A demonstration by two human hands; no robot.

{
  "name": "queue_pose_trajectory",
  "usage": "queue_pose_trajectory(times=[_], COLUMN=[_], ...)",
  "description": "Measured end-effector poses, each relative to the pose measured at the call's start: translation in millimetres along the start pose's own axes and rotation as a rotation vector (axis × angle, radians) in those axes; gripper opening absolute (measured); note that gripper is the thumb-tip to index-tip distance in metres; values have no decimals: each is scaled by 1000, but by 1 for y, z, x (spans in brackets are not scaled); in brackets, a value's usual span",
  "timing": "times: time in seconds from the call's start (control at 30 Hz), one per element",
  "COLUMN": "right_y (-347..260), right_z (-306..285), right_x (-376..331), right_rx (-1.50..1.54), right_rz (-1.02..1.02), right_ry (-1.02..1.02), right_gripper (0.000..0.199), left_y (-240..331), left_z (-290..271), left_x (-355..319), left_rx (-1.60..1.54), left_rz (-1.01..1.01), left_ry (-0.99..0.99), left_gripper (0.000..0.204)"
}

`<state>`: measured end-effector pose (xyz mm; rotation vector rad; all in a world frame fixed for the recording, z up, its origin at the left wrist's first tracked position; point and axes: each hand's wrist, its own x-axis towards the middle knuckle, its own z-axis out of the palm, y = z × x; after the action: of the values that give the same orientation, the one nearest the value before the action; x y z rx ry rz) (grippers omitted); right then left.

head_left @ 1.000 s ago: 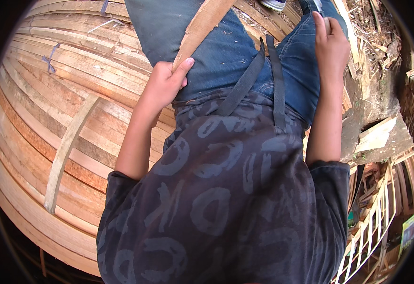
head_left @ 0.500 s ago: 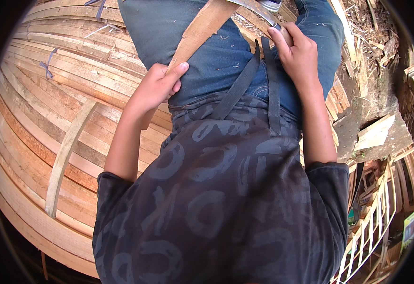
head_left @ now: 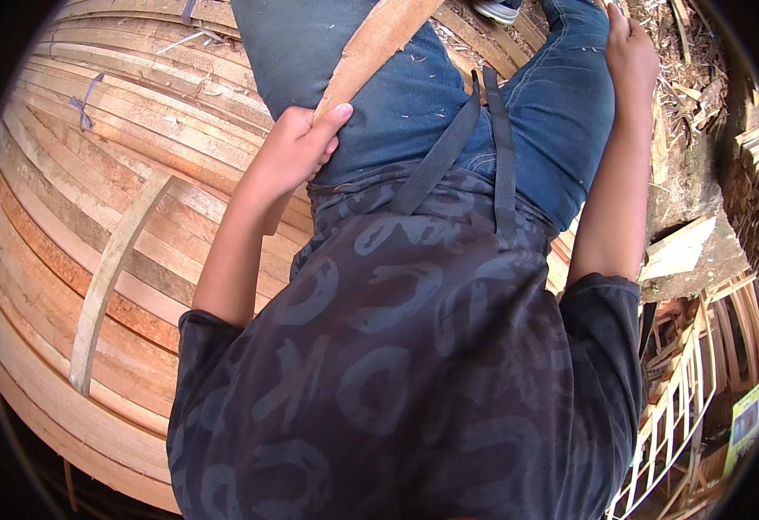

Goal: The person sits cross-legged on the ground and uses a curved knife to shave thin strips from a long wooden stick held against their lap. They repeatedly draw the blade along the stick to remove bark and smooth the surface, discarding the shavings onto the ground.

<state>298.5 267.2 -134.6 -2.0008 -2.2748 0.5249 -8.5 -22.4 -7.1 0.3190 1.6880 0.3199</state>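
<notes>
My left hand [head_left: 297, 149] is closed on the narrow end of a flat wooden board [head_left: 377, 50], thumb on top. The board slants up and right across my left thigh and runs out at the upper edge. Out beyond my right knee, my right hand [head_left: 632, 54] is at the upper right edge. Its fingers look curled; whatever they hold is hidden, and no blade shows. Beneath the board are my blue jeans [head_left: 546, 113], sprinkled with wood shavings.
Long stacked timber strips [head_left: 136, 208] fill the left side, with a short crosswise slat [head_left: 112, 277] over them and blue ties [head_left: 86, 102]. Wood scraps [head_left: 679, 251] and shavings lie at the right. A pale slatted frame [head_left: 670, 425] stands at the lower right.
My right hand has swung right and away from the board, and the curved blade it held by the handle has gone out of view. The left hand keeps its grip, shifting slightly.
</notes>
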Motion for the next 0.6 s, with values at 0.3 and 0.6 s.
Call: queue_pose_trajectory(times=[0.3, 0.6], right_y=[16, -133], right_z=[-61, -21], right_x=[-75, -132], right_rx=[321, 226], right_rz=[-2, -435], right_ry=[111, -189], right_gripper=[43, 41], left_y=[-2, -10], left_z=[6, 13], left_x=[4, 2], left_rx=[24, 97], left_rz=[60, 149], left_ry=[16, 151], left_gripper=[52, 51])
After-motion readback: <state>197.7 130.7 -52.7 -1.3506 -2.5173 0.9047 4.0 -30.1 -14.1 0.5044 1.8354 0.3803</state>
